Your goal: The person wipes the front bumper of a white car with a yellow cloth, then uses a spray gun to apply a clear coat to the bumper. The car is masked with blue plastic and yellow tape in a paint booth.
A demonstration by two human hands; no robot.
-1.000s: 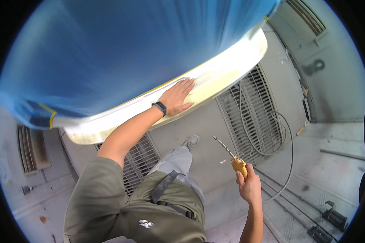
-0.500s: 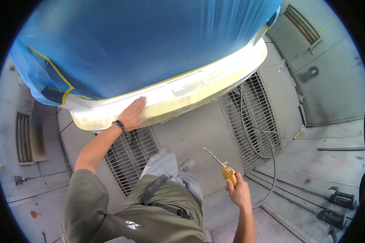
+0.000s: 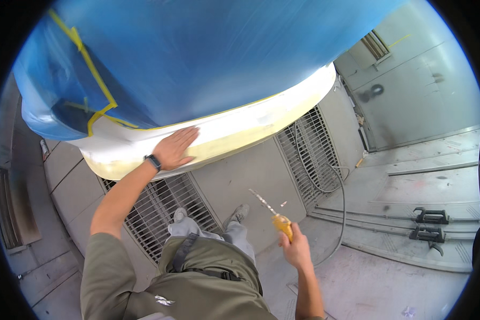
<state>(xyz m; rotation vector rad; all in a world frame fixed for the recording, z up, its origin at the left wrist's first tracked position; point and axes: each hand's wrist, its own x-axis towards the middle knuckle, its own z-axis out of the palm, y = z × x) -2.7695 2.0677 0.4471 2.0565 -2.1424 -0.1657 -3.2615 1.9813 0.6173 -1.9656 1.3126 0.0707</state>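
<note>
A car bumper [image 3: 240,136], white on top and pale yellow along its lower face, curves across the scene. My left hand [image 3: 177,148] rests on it with the fingers stretched out flat. In my right hand [image 3: 296,246], low on the right, is a yellow air blow gun [image 3: 283,226] with a thin metal nozzle [image 3: 261,200] aimed up and left toward the bumper. The fingers wrap its handle. Blue masking film [image 3: 208,58] covers the car body above the bumper, edged by yellow tape [image 3: 98,74].
Floor grates [image 3: 168,200] lie under the bumper at left and right. A grey air hose [image 3: 342,213] loops from the right grate [image 3: 309,154] toward my right hand. Black clamp-like fittings [image 3: 431,224] sit on rails at the right. Grey booth walls [image 3: 405,90] stand around.
My view has shifted left along the bumper, and more of the taped left corner shows. My left hand stays flat on the bumper; my right hand keeps hold of the blow gun.
</note>
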